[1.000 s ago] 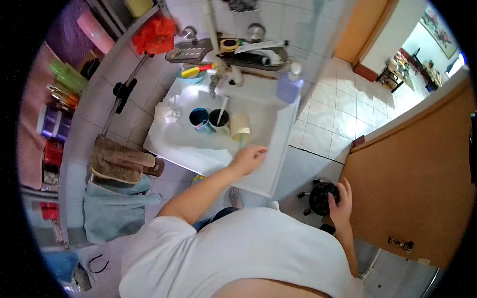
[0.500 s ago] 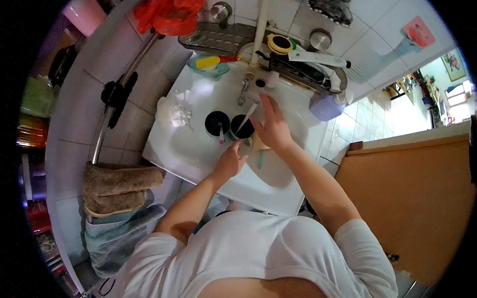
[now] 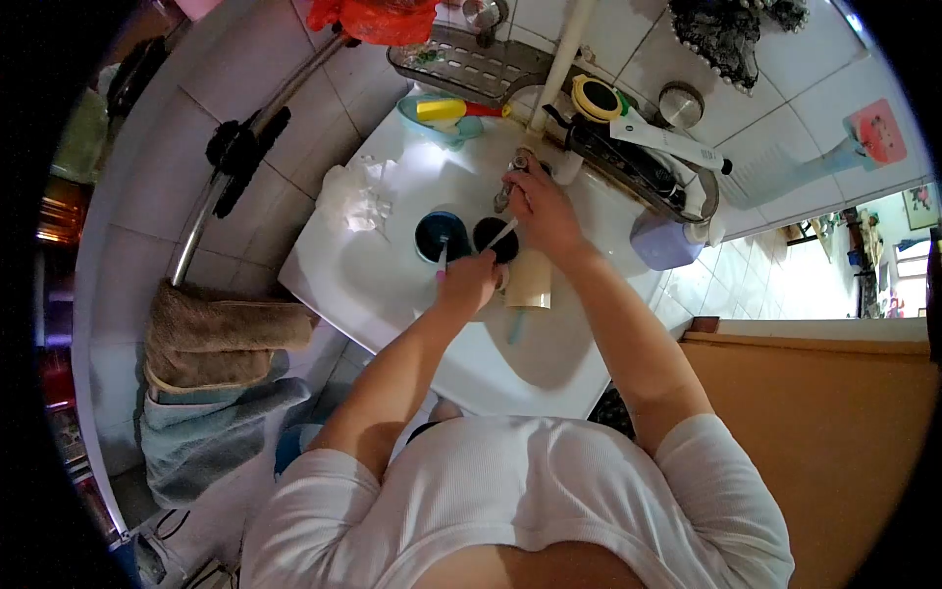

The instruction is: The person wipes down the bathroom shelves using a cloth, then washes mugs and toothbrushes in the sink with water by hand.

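Up from beside the black cup (image 3: 488, 230) to the tap (image 3: 502, 199) is where the person's right hand (image 3: 545, 211) has gone in the last half second, and the left hand (image 3: 471, 285) has come in closer to that cup. From where I stand, the right fingers are curled about the top of the tap. The left hand is bent inward against the cup's near side; whether it truly grips, I cannot tell.

Black cup and blue cup (image 3: 429, 236) stand side by side in the sink (image 3: 461, 378), both upright, one with a white stick (image 3: 504, 234) leaning in it, the other with a pink-ended brush (image 3: 442, 262). Just right of the left hand lies a beige cup (image 3: 530, 283) on its side, something green poking out at its near end.

Farther out, a crumpled white wad (image 3: 358, 196) sits at the sink's left edge, a blue dish (image 3: 471, 128) at the back corner with a yellow and red thing (image 3: 446, 109) across it, and a purple bottle (image 3: 665, 242) by the right edge. Behind runs a dark shelf (image 3: 481, 65). Towels (image 3: 231, 339) hang to the left; a brown door (image 3: 814, 402) stands to the right.
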{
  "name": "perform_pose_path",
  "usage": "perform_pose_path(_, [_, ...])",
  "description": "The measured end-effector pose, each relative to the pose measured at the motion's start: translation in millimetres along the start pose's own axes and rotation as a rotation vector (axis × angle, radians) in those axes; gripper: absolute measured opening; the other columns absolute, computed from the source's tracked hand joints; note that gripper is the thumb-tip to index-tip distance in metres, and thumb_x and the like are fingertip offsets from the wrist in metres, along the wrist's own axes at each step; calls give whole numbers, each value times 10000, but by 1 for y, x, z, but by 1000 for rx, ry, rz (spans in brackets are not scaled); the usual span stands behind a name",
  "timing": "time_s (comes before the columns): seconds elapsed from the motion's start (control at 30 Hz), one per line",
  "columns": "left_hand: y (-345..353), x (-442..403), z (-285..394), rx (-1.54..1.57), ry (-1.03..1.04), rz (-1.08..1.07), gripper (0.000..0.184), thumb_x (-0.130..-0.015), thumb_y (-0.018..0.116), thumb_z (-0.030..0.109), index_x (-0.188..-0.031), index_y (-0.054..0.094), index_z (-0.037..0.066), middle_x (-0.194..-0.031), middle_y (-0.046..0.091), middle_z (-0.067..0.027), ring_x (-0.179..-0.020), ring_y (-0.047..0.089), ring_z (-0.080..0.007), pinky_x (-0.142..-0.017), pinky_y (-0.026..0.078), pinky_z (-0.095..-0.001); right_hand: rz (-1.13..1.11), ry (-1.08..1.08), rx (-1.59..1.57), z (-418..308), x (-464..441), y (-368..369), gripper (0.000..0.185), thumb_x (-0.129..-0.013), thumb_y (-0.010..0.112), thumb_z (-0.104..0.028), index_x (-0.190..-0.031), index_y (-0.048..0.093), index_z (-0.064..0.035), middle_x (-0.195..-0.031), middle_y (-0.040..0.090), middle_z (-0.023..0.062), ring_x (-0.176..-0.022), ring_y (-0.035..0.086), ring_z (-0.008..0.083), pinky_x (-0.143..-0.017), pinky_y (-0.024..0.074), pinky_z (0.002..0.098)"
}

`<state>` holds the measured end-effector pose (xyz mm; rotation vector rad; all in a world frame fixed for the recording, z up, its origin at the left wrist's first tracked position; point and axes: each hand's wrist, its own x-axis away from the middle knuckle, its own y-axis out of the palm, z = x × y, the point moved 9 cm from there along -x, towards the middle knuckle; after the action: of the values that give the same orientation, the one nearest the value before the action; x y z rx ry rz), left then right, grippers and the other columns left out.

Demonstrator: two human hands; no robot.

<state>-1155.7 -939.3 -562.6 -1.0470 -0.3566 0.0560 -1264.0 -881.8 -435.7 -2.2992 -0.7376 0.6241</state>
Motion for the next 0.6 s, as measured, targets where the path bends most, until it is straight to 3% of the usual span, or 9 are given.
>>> perform_pose_path(0.13, [-6, 1, -5, 44, 46, 47, 304, -925, 464, 346, -933, 535, 51, -784, 642, -199, -753, 628, -381, -638, 481, -500, -53, 28, -35, 4, 2, -3, 225, -875, 504, -92, -1080, 592, -59, -1364, 410, 241, -1058, 552, 383, -869, 460, 372])
perform_pose_path(0.23, [-18, 2, -4, 187, 77, 146, 329, -909, 497, 357, -927, 550, 33, -737, 625, -222, -745, 610, -426, -667, 455, -531, -23, -32, -20, 8, 2, -2, 219, -881, 503, -96, -1076, 593, -59, -1369, 409, 232, -1113, 520, 382, -901, 443, 358])
perform_pose_path(0.33, [-36, 4, 5, 205, 102, 166, 285, -918, 500, 310, -891, 535, 29, -777, 647, -185, -750, 620, -393, -639, 471, -484, -48, -64, 86, 10, 2, -2, 270, -890, 503, -103, -1156, 547, -86, -1351, 432, 226, -1141, 513, 359, -922, 430, 360])
perform_pose_path(0.43, [-40, 1, 1, 296, 153, 219, 254, -913, 515, 268, -888, 556, 18, -781, 648, -184, -744, 619, -393, -643, 473, -462, 29, -70, -166, 5, 15, -13, 395, -890, 525, -124, -1276, 449, -85, -1325, 452, 230, -1166, 511, 323, -948, 412, 365])
perform_pose_path(0.53, [-39, -4, -4, 380, 56, 159, 253, -919, 517, 249, -882, 586, 8, -766, 654, -164, -696, 641, -330, -624, 485, -413, 88, 266, -326, 81, 64, 25, 590, -879, 571, -161, -1396, 302, -72, -1310, 470, 207, -1203, 486, 277, -978, 391, 360])
perform_pose_path(0.6, [-41, -2, -1, 576, 7, 51, 309, -925, 517, 310, -899, 591, 11, -764, 639, -166, -708, 640, -301, -637, 485, -411, -53, 263, -252, 81, 87, 55, 676, -852, 632, -222, -1406, 286, -53, -1364, 415, 217, -1244, 435, 325, -1017, 355, 375])
